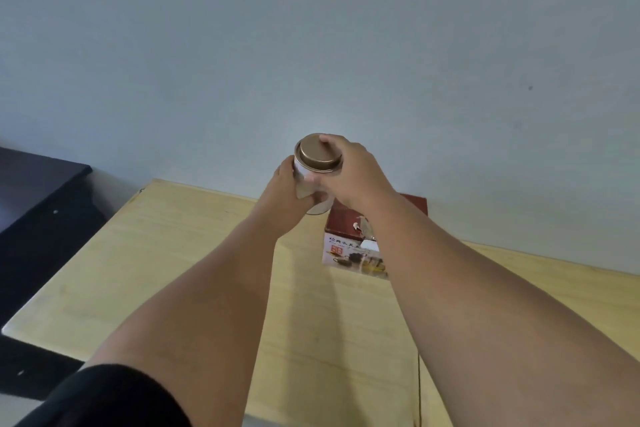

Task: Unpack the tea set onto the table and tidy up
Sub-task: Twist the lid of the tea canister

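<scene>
both bare forearms reach over the wooden table (173, 253), left hand (287, 187) gripping a tea tin (311, 184), right hand (349, 170) grasping its bronze lid (317, 152), probably about to twist it off above the tea set box (349, 246).

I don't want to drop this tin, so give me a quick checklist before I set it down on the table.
1. Left hand grips the tin body: ok.
2. Right hand holds the lid: ok.
3. Lid seated on tin: ok.
4. Bare table space left of the box: ok.
5. Tin contents: cannot tell.
6. Box emptied: cannot tell.
</scene>
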